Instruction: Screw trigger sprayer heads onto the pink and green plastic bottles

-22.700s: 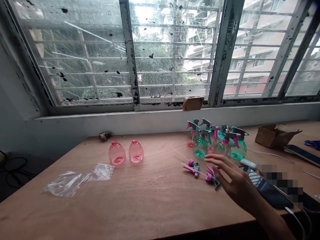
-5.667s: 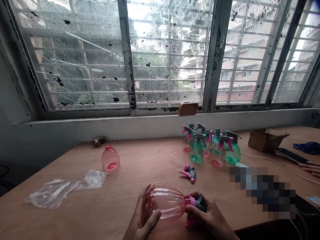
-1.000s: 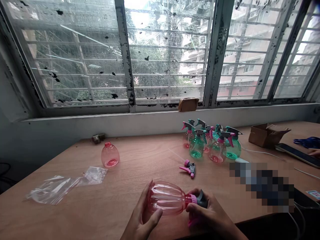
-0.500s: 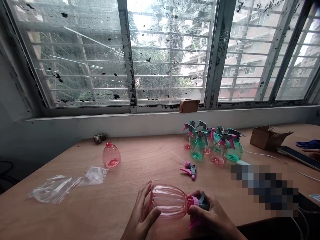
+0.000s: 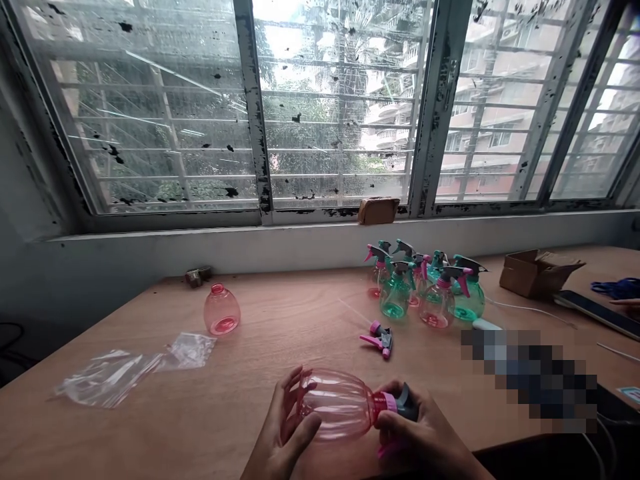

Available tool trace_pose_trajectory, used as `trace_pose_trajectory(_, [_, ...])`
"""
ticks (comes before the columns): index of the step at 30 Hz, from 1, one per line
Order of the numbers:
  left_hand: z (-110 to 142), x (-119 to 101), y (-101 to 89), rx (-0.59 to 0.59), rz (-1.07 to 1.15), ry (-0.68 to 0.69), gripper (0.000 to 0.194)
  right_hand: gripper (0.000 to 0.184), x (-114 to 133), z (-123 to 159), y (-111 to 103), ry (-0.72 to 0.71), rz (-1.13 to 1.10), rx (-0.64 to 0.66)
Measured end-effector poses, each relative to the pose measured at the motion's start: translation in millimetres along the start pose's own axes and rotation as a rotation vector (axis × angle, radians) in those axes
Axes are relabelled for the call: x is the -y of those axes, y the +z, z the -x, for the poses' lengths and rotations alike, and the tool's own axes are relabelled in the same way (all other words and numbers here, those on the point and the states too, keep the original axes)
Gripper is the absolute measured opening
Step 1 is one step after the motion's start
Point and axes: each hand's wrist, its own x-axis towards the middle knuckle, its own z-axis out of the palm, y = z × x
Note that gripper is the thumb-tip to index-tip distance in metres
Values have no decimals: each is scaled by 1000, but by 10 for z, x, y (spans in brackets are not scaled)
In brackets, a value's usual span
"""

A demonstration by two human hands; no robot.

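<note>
L hand [image 5: 283, 430] is wrapped round the base of a clear pink btl [image 5: 343, 403], held on its side over the near part of the table [image 5: 175, 433], abt centre, neck to the right, & the R hand [image 5: 415, 427] grips the pink collar [image 5: 389, 401] & grey spray head [image 5: 407, 403] there; can't tell from here if the btl touches the wood. Just beyond lies a loose pink/grey trigger [image 5: 381, 339], w/ a cluster of green & pink sprayers [image 5: 436, 305] standing on the far side, right. Over left, an open-necked spare btl [image 5: 222, 312] stands upright, clear plastic bags [image 5: 113, 377] nearer.
</note>
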Motion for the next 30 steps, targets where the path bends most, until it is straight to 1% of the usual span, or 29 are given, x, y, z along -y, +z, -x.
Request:
trace_pose_trajectory(2, [2,-11,-12,2,1,6,67,44,4,0,-2,5,3,1])
trace_pose_trajectory(6, [37,-46,-48,136,-138,88,69,42,28,8,7,-4,-6,-20])
trace_pose_trajectory(8, [54,-76,-55,156,-191,89,74,41,26,11,9,-13,-19,-33])
trace_pose_trajectory(11, [49,-106,-40,140,-164,34,77,40,2,7,4,-15,-27,-21])
trace_pose_trajectory(15, [16,-70,-7,72,-65,5,64,40,-25,-1,-5,-21,-17,-5])
trace_pose_trajectory(17, [19,-26,1,58,-53,29,63,39,-30,-2,-9,-20,-10,-6])
trace_pose_trajectory(21, [60,69,-3,117,-91,155,77,40,-42,-4,-19,-17,3,-3])
trace_pose_trajectory(23, [66,100,-12,135,-120,170,81,40,-50,-7,-23,-23,5,1])
trace_pose_trajectory(24, [59,108,-17,124,-144,167,81,40,-54,-8,-24,-24,6,0])
trace_pose_trajectory(26, [30,101,-25,63,-189,150,78,40,-58,-11,-22,-21,10,-7])
trace_pose_trajectory(28, [-4,66,-27,0,-210,107,72,39,-60,-12,-17,-21,15,-9])
trace_pose_trajectory(30, [-21,17,-20,-20,-186,50,65,39,-57,-11,-10,-25,18,-3])
